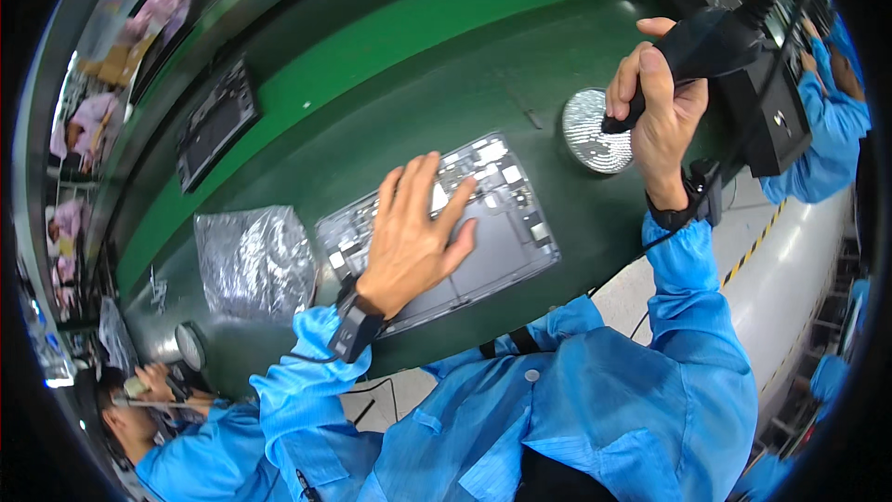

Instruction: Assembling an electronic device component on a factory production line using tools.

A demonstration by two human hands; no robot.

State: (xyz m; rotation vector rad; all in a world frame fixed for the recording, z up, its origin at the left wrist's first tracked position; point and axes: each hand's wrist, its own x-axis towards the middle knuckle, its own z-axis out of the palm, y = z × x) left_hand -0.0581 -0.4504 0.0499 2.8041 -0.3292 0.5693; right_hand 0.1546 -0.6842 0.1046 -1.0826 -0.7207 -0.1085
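My left hand [413, 232] lies flat, fingers spread, across the opened laptop base [497, 242], whose circuit boards and grey battery area are exposed. Several of its inner parts are hidden under the palm and fingers. Up to the right, my right hand [662, 112] is wrapped round a black corded electric screwdriver [711, 45]. The driver's tip points down over a round dish [587, 144] with a shiny, dimpled silver surface; whether it touches the dish I cannot tell.
A clear plastic bag [255, 260] lies left of the laptop base. Farther back leans a dark framed part [216, 125]. Black boxes [767, 116] stand at the right, near the driver's cable. Co-workers in blue [209, 451] and pink sit around the green bench [400, 74].
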